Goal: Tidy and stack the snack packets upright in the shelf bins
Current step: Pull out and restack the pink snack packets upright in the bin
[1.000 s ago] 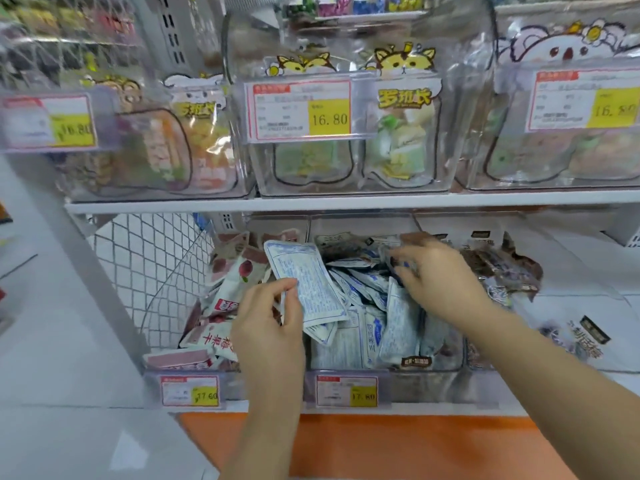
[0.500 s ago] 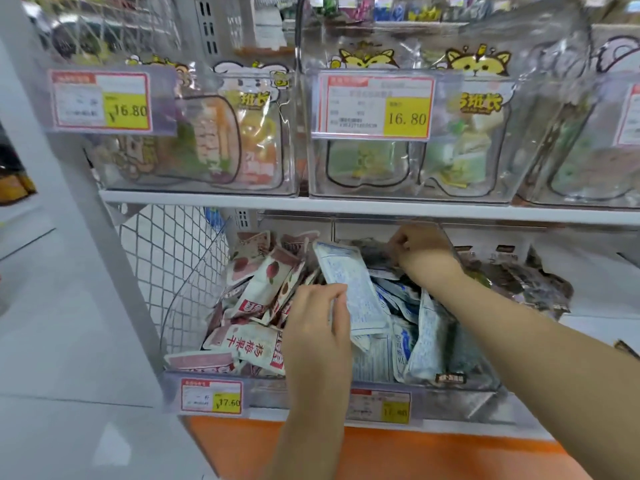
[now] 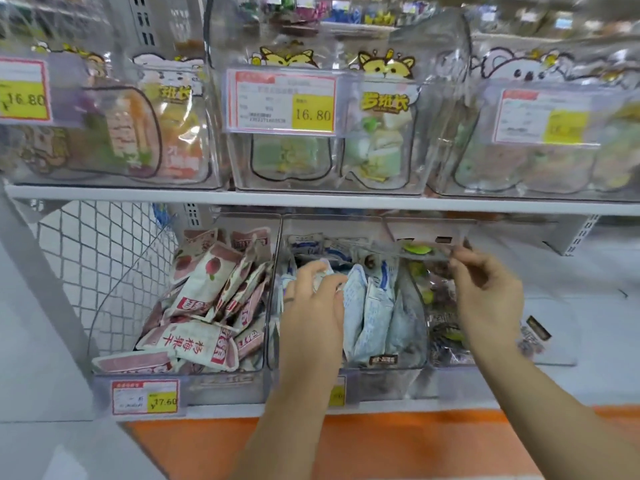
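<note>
Three clear bins sat on the lower shelf, and the middle bin (image 3: 391, 370) served as landmark: inside it the blue-and-white snack packets (image 3: 372, 306) stood roughly upright, while pink-and-white packets (image 3: 204, 282) lay jumbled in the bin just left of it. The left hand (image 3: 313, 310) was curled on the packets at the middle bin's left side, and the right hand (image 3: 485, 289) pinched the top edge of a clear packet (image 3: 420, 251) over the bin to its right. These packets looked light, soft and crinkly with slick film, so I judged the stiffer top seam the best place to take hold.
</note>
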